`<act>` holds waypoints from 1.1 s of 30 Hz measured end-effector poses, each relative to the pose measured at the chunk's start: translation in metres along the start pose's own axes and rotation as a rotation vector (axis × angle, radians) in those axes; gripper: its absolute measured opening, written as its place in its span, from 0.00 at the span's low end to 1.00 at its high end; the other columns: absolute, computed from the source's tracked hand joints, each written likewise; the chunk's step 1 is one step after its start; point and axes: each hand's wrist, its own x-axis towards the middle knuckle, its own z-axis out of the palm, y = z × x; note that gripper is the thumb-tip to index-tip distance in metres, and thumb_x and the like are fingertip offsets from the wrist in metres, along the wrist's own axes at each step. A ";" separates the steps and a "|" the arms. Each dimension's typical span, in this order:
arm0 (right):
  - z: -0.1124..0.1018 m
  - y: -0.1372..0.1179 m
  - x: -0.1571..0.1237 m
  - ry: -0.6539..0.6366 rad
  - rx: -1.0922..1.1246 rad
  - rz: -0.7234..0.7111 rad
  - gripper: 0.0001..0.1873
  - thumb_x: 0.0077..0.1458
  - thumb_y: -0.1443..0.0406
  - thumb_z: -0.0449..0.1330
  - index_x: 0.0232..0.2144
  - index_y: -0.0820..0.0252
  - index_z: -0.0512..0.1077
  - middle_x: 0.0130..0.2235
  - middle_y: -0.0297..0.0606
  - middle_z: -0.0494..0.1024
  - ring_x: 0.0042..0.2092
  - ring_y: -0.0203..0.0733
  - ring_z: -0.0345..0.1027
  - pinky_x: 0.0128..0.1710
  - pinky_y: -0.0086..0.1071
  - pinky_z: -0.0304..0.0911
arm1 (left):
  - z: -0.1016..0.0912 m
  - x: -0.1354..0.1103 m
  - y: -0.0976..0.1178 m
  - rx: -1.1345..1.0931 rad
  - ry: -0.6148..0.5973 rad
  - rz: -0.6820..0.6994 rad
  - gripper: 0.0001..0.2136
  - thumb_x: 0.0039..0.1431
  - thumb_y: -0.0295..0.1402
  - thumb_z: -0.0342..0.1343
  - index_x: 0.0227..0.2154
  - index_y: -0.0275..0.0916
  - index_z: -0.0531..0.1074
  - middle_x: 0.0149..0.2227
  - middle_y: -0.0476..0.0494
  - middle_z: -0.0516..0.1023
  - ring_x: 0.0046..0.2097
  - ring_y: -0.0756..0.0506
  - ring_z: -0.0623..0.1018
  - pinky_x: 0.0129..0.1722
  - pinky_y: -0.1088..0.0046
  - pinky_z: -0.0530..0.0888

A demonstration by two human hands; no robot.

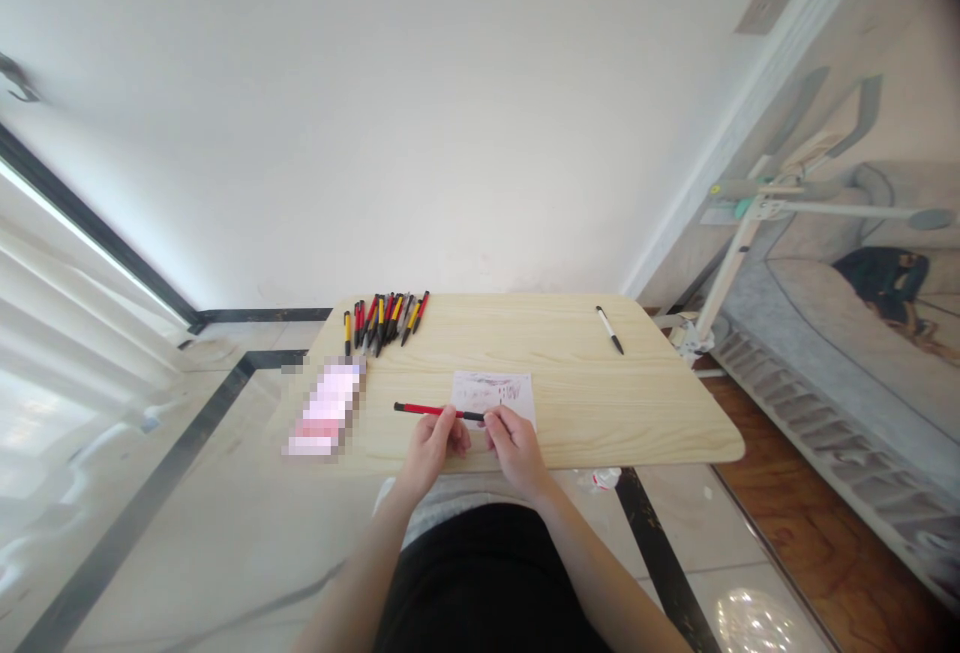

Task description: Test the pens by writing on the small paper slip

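Between my two hands a red and black pen (420,409) lies nearly level above the near part of the table. My left hand (439,443) is closed around its red barrel, with the black end sticking out to the left. The fingers of my right hand (516,443) pinch the black tip end. Just behind the hands is a white sheet of paper (491,388) with dark scribbles, its lower part covered by them. A heap of pens (386,321) in red, yellow, grey and black lies at the table's back left. One white and black pen (610,330) lies apart at the back right.
The light wooden table (600,413) stands against a white wall. On its left edge lies a blurred-out, pinkish flat item (326,408). To the right are a white exercise frame (731,273) and a grey sofa (825,323); a curtain (67,313) hangs left.
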 end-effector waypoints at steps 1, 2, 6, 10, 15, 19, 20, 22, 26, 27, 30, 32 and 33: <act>0.000 0.000 0.000 -0.003 -0.003 0.003 0.17 0.58 0.56 0.46 0.27 0.61 0.67 0.19 0.30 0.63 0.21 0.32 0.56 0.22 0.25 0.52 | 0.001 0.000 0.001 0.007 0.005 0.004 0.21 0.57 0.46 0.43 0.16 0.36 0.63 0.17 0.46 0.70 0.20 0.51 0.69 0.22 0.74 0.65; 0.000 0.001 0.001 -0.003 -0.003 0.008 0.18 0.58 0.56 0.46 0.27 0.61 0.67 0.19 0.30 0.63 0.21 0.32 0.56 0.21 0.26 0.51 | 0.001 -0.001 0.001 0.007 0.007 0.005 0.21 0.57 0.46 0.43 0.18 0.35 0.65 0.17 0.46 0.71 0.20 0.51 0.69 0.22 0.74 0.66; 0.001 0.002 0.001 0.009 0.019 0.023 0.18 0.57 0.55 0.46 0.27 0.61 0.67 0.19 0.29 0.63 0.20 0.32 0.56 0.21 0.26 0.51 | 0.002 -0.001 0.003 -0.037 -0.012 0.003 0.14 0.55 0.43 0.47 0.31 0.35 0.66 0.18 0.50 0.71 0.20 0.50 0.70 0.21 0.74 0.67; 0.001 0.002 0.001 0.006 0.029 0.019 0.17 0.58 0.56 0.46 0.28 0.61 0.68 0.19 0.29 0.63 0.20 0.32 0.56 0.21 0.26 0.51 | 0.001 -0.003 0.006 -0.053 -0.050 0.004 0.11 0.53 0.38 0.52 0.35 0.34 0.65 0.19 0.51 0.70 0.21 0.51 0.70 0.23 0.74 0.68; 0.001 0.001 0.001 0.007 0.009 0.025 0.18 0.57 0.55 0.46 0.27 0.60 0.68 0.18 0.29 0.63 0.20 0.32 0.56 0.21 0.26 0.51 | 0.002 -0.004 0.008 -0.057 -0.028 -0.006 0.11 0.52 0.38 0.52 0.34 0.34 0.65 0.19 0.52 0.70 0.21 0.51 0.70 0.23 0.74 0.68; 0.000 0.002 0.001 0.012 -0.006 0.018 0.18 0.57 0.55 0.46 0.25 0.60 0.67 0.18 0.29 0.63 0.20 0.32 0.56 0.21 0.26 0.51 | 0.002 -0.003 0.005 -0.044 -0.025 -0.015 0.13 0.52 0.39 0.53 0.36 0.34 0.65 0.19 0.52 0.70 0.21 0.51 0.70 0.24 0.73 0.68; 0.000 0.002 0.001 0.015 -0.008 0.016 0.19 0.57 0.55 0.46 0.24 0.60 0.67 0.18 0.29 0.63 0.20 0.32 0.56 0.22 0.26 0.51 | 0.002 -0.003 0.005 -0.040 -0.026 -0.017 0.14 0.52 0.39 0.53 0.36 0.34 0.65 0.19 0.51 0.70 0.22 0.51 0.70 0.24 0.73 0.68; 0.000 0.001 0.001 0.016 -0.014 0.013 0.19 0.58 0.56 0.46 0.24 0.60 0.66 0.18 0.29 0.63 0.21 0.33 0.56 0.22 0.26 0.52 | 0.001 -0.003 0.004 -0.034 -0.028 -0.020 0.14 0.52 0.39 0.52 0.37 0.34 0.65 0.19 0.51 0.69 0.22 0.51 0.70 0.23 0.74 0.68; 0.000 0.000 0.001 0.003 -0.041 -0.006 0.18 0.58 0.57 0.46 0.24 0.60 0.67 0.18 0.30 0.64 0.21 0.33 0.57 0.23 0.27 0.52 | 0.001 -0.003 0.006 -0.028 -0.033 -0.026 0.14 0.52 0.40 0.52 0.35 0.34 0.66 0.20 0.50 0.70 0.22 0.51 0.70 0.24 0.74 0.68; 0.000 -0.001 0.001 0.001 -0.049 -0.012 0.18 0.58 0.57 0.45 0.24 0.60 0.67 0.18 0.30 0.64 0.21 0.33 0.57 0.23 0.27 0.52 | 0.001 -0.003 0.006 -0.027 -0.031 -0.026 0.14 0.52 0.41 0.52 0.34 0.34 0.66 0.20 0.50 0.70 0.22 0.51 0.70 0.24 0.73 0.68; 0.000 -0.001 0.001 -0.001 -0.068 -0.016 0.19 0.58 0.56 0.45 0.24 0.60 0.67 0.18 0.30 0.64 0.22 0.34 0.58 0.24 0.27 0.53 | 0.000 -0.003 0.006 -0.031 -0.028 -0.022 0.14 0.53 0.42 0.51 0.31 0.34 0.67 0.20 0.49 0.70 0.22 0.51 0.70 0.25 0.73 0.68; 0.000 -0.001 0.001 -0.006 -0.078 -0.016 0.19 0.58 0.56 0.45 0.24 0.60 0.67 0.18 0.30 0.64 0.22 0.34 0.58 0.24 0.27 0.53 | -0.001 -0.002 0.004 -0.038 -0.032 -0.022 0.14 0.53 0.42 0.50 0.28 0.34 0.66 0.20 0.48 0.71 0.22 0.50 0.70 0.25 0.73 0.68; 0.000 -0.001 0.001 -0.008 -0.084 -0.018 0.19 0.58 0.56 0.45 0.24 0.60 0.67 0.18 0.30 0.64 0.22 0.34 0.58 0.25 0.27 0.53 | -0.001 -0.002 0.003 -0.045 -0.036 -0.022 0.14 0.53 0.42 0.50 0.27 0.34 0.66 0.20 0.48 0.71 0.22 0.50 0.70 0.25 0.73 0.68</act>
